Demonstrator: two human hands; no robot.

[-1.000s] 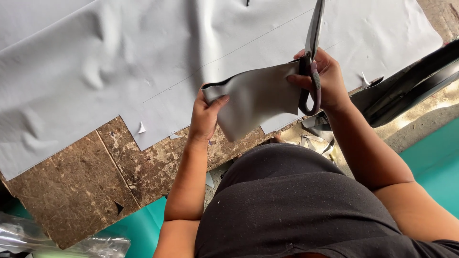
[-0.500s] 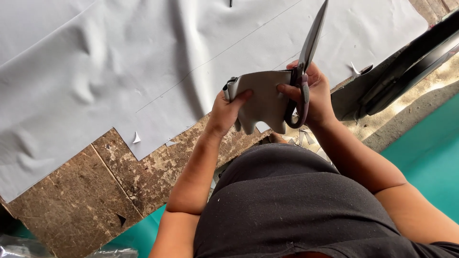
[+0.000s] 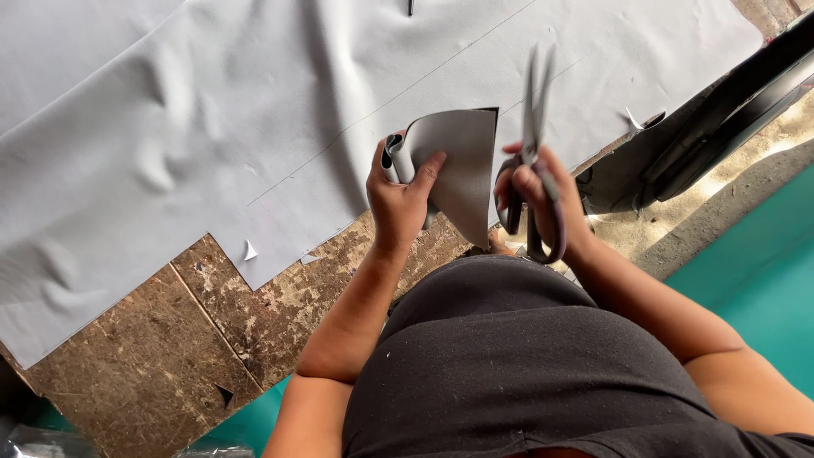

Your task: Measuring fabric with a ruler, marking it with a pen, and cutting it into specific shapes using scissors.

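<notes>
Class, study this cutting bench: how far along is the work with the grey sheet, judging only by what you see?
Done: a notch is already cut out of the big grey sheet at its near edge, with small offcuts beside it. In hand: the left hand grips a curled cut piece; the right hand holds scissors, blades apart. Left: pencil lines on the sheet remain uncut.

A large grey sheet covers the upper left of the frame, over a worn brown tabletop; 2 small offcuts lie at its lower edge.
</notes>
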